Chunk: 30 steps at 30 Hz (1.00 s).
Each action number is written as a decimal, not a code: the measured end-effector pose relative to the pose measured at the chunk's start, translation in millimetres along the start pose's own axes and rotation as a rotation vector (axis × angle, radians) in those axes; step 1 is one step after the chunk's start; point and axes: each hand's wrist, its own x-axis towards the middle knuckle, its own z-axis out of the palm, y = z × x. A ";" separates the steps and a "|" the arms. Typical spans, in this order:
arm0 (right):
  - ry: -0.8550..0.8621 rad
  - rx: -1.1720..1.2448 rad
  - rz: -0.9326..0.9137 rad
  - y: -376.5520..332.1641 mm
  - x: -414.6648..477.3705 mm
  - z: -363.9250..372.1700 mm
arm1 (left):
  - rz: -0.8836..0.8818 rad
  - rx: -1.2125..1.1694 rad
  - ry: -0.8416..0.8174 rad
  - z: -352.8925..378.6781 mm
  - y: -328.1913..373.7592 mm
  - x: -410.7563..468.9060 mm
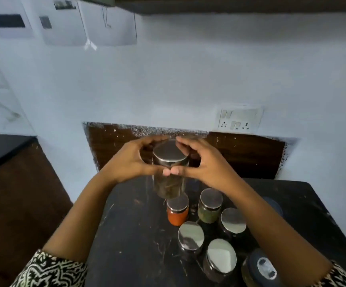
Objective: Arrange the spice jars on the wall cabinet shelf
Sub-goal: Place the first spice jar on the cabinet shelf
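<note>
A tall glass jar (pixel 169 183) with a steel lid and dark green leaves inside is lifted above the black table (pixel 135 235). My left hand (pixel 130 160) grips it from the left and my right hand (pixel 205 162) from the right, thumbs meeting at the front under the lid. Below it stand several smaller steel-lidded jars: an orange-red one (pixel 177 213), a green one (pixel 209 207), and dark ones (pixel 232 222) (pixel 190 238) (pixel 219 259). The underside of the wall cabinet (pixel 230 5) shows at the top edge.
A jar with a dark plastic lid (pixel 260 268) stands at the table's front right. A wall socket plate (pixel 239 120) sits right of centre on the pale wall. A black counter (pixel 0 148) lies to the left. A dark wood panel (pixel 246 156) backs the table.
</note>
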 end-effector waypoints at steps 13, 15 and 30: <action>0.297 0.221 -0.087 -75.6 8.5 -118.6 | 0.233 -0.603 0.371 8.2 135.1 81.5; 0.325 0.194 -0.099 -74.1 7.2 -120.0 | 0.246 -0.613 0.393 9.6 151.5 89.6; 0.436 0.394 -0.164 -73.2 9.9 -163.7 | 0.329 -0.936 -0.130 32.4 154.1 111.4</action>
